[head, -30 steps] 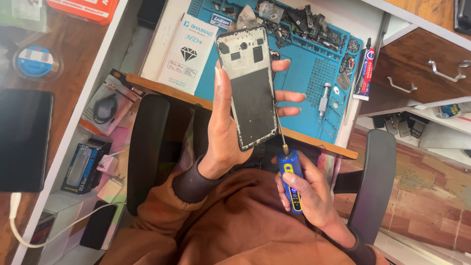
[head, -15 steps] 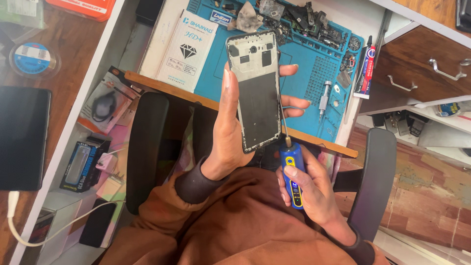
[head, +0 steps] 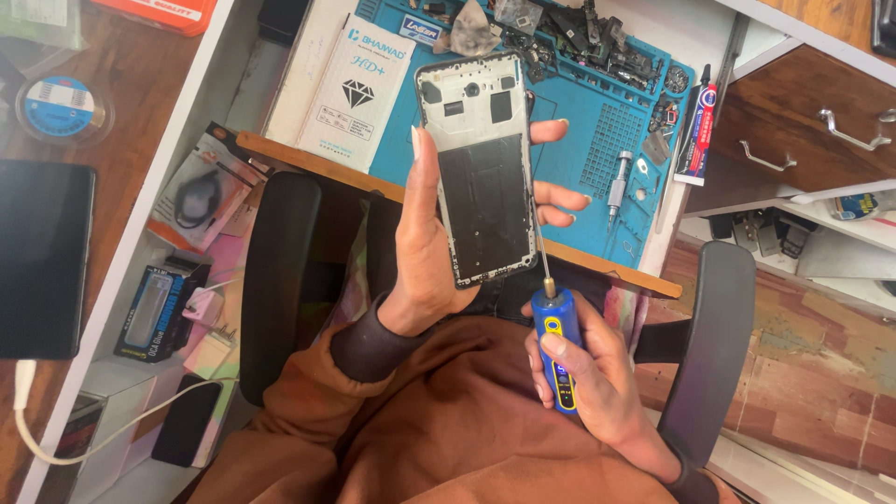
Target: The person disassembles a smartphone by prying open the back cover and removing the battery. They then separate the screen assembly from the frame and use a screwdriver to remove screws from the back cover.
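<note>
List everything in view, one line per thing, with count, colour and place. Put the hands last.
phone frame: one, black and silver, upright in the left hand.
screwdriver: one, blue and yellow handle, in the right hand, its thin shaft running up along the frame's right edge.
mat: one, blue, on the desk behind the frame.
loose parts: a dark pile, at the mat's top edge.
white box: one, left on the mat.
glue tube: one, red, white and blue, right of the mat.
tape roll: one, blue, on the left shelf.
chair: one, black.
left hand: grips the frame.
right hand: grips the screwdriver.
</note>
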